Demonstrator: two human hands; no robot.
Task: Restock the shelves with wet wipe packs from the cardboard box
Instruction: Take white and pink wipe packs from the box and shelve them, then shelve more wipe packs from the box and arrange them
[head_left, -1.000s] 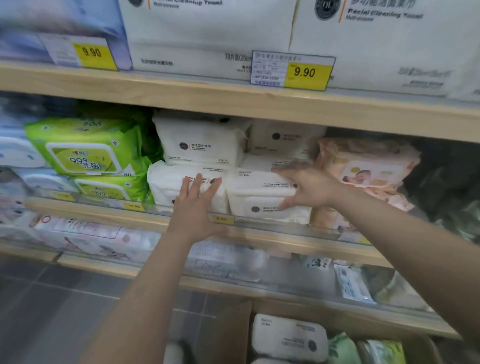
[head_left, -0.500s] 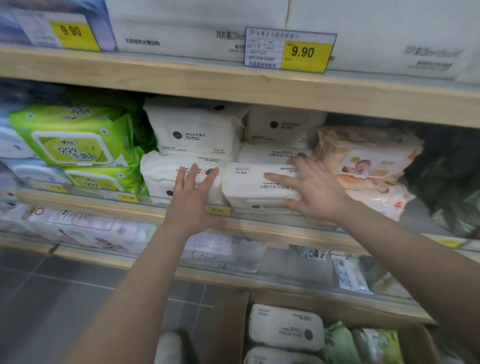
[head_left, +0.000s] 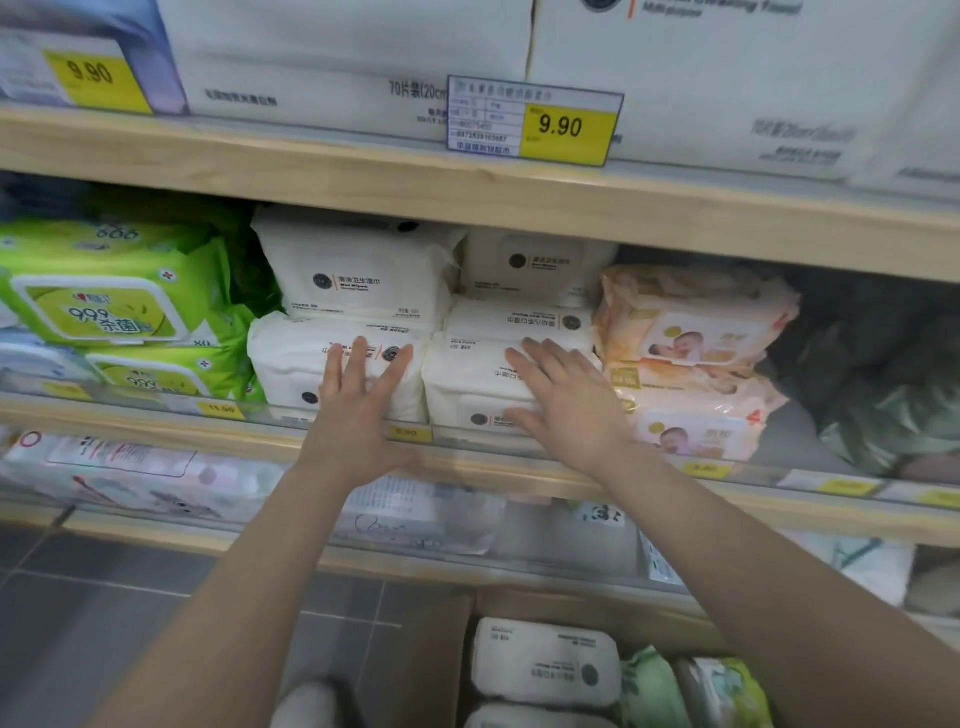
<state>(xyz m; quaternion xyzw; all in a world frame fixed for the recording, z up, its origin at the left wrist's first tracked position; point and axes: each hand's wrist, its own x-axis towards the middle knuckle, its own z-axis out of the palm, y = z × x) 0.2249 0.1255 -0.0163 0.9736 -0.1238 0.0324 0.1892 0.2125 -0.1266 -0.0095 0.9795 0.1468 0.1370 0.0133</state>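
**shelfnoob:** Head view, only angle there is. What are the hands actually doing?

**aisle7:** Both are flat and spread, holding nothing. Take the yellow price tag on the upper shelf edge as the landmark. Well below it and to the left, the left hand presses straight fingers on the front of the lower left white pack. Almost straight below the tag, the right hand lies palm-down on the lower right white pack. My guess is they're pushing both packs back so the fronts line up behind the shelf lip.

**shelfnoob:** And the rest of the stock?

**aisle7:** Far below the tag, at the bottom of the frame, the cardboard box sits on the floor with another white pack on top, so there's more to load. Left of the tag's line are green packs, right of it the peach baby packs. White ones slot between them, which looks like grouping by brand.
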